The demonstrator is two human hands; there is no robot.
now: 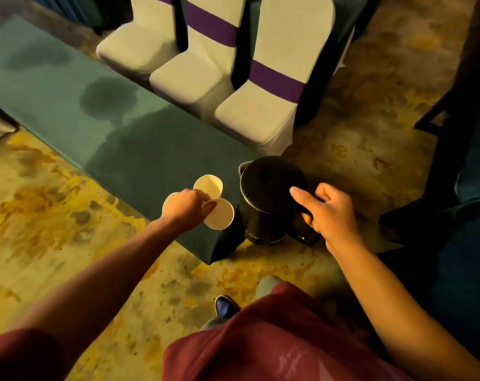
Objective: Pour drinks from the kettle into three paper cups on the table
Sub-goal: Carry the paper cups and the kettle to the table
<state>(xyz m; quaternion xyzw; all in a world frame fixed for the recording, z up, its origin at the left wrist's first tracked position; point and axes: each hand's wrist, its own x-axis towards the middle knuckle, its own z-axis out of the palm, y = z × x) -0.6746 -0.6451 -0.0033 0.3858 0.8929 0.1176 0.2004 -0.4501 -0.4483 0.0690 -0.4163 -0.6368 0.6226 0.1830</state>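
Near the middle of the head view, your left hand (pixel 188 206) reaches down over a cluster of three paper cups (pixel 209 185) that stand at the near corner of the green-clothed table (pixel 68 100). Your fingers are bunched together, and their tips meet the rims where the upper cup and the lower-right cup (pixel 221 214) touch each other; the third cup (pixel 169 201) is mostly hidden under your knuckles, only its left rim showing. You seem to pinch the rims, though your hand covers the contact itself. All three cups look empty, pale inside.

Just right of the cups, the black kettle (pixel 266 199) is upright with its lid closed and its spout toward the upper left. It overlaps the table's right edge in the frame; you cannot tell whether it rests on anything. Your right hand (pixel 331 211) is wrapped around the kettle's handle on its right side, fingers curled under and the thumb stretched out across the rim of the lid.

Dark wet-looking patches mark the tablecloth toward the upper left of the frame. Across the top stand three white-covered chairs (pixel 263 114) with purple sashes. Yellow patterned carpet (pixel 40 215) fills the left side, and your red shirt (pixel 274 339) takes the bottom, with a shoe (pixel 225 305) showing just above it.
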